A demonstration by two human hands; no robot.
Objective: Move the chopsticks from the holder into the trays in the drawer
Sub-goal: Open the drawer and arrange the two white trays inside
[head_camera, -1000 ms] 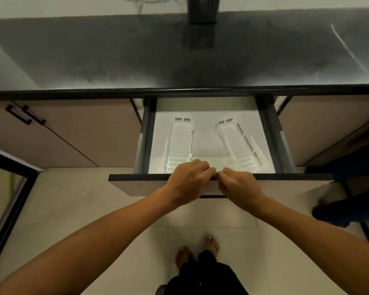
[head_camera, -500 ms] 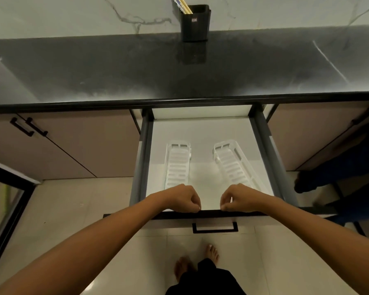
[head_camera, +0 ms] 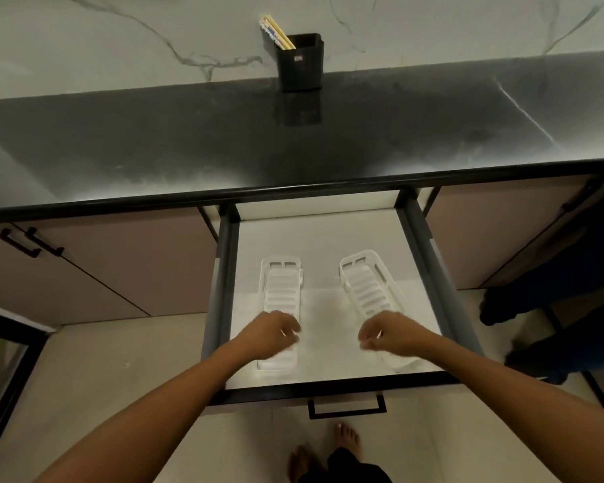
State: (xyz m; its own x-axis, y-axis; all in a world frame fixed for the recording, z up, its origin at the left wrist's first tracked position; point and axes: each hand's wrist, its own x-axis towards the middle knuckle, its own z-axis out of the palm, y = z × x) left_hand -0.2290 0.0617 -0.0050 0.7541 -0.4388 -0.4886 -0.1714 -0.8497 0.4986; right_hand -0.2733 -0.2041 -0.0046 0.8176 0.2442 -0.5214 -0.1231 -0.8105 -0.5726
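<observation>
Compared with half a second back, the drawer is pulled further out and both hands are off its front edge. The left hand is now held over the near end of the left tray; the right hand is held over the near end of the right tray. Fingers of both hands are loosely curled and nothing is gripped; contact with the trays cannot be told because of motion blur. The hands are further apart than before, when they were nearly touching at the drawer front.

The view is tilted higher than earlier: more of the marble backsplash is seen, and the holder sits fully in frame.

Task items: the chopsticks are still in the black holder, leaning to its left corner, at the back of the dark countertop, well apart from the drawer. Both white slotted trays are lying on the drawer floor with no chopsticks in them; the left one is roughly straight, the right one angled outward.

Writing: a small red-and-white label is seen on the holder's front face, too small to be read. No other text is legible.

The drawer handle is visible below the front panel. Bare feet are seen on the tiled floor. Cabinet handles are seen at left.
</observation>
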